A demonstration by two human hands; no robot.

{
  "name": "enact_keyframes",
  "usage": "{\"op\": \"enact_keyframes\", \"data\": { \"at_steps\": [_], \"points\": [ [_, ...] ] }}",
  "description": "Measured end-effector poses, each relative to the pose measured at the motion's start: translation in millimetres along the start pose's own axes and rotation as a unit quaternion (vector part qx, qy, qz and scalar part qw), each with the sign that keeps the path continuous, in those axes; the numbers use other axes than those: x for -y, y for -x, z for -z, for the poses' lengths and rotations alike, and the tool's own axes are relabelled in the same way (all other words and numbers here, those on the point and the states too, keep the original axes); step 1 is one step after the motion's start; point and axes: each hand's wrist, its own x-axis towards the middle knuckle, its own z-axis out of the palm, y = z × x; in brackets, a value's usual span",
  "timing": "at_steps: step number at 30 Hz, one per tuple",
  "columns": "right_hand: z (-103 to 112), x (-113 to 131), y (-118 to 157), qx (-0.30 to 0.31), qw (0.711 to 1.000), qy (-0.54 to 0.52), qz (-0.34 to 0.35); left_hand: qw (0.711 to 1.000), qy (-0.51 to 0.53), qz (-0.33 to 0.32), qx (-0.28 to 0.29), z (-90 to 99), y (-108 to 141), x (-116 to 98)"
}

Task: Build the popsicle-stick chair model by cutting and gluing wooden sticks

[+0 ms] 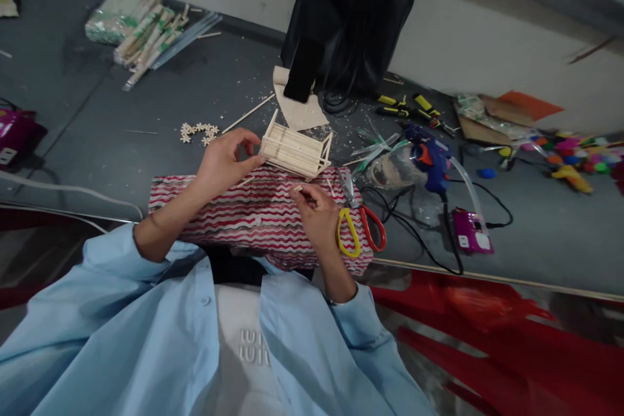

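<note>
A small model built of thin wooden sticks [295, 147], with a slatted middle and posts at its ends, rests at the top edge of a red-and-white wavy-striped cloth [234, 218]. My left hand [227, 159] holds its left end between thumb and fingers. Closer to me, my right hand [318, 211] pinches a short piece of wooden stick [298, 189], apart from the model. Scissors with one yellow and one red handle [349, 234] lie beside my right hand. A loose stick [248, 113] lies beyond my left hand.
A glue gun [433, 159] with a cable lies to the right, near pliers [390, 107]. Behind the model are a phone [305, 70] and a black bag [341, 19]. Small wooden flower shapes [199, 132] and bundled sticks [151, 36] lie on the left.
</note>
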Motion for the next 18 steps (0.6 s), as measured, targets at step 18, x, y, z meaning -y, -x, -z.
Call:
{"op": "enact_keyframes", "data": {
  "at_steps": [18],
  "points": [
    [-21.5,8.5,-29.1,-0.104,0.994,0.020,0.023,0.997,0.033,-0.035,0.055,-21.0,-10.7,20.1]
  ]
}}
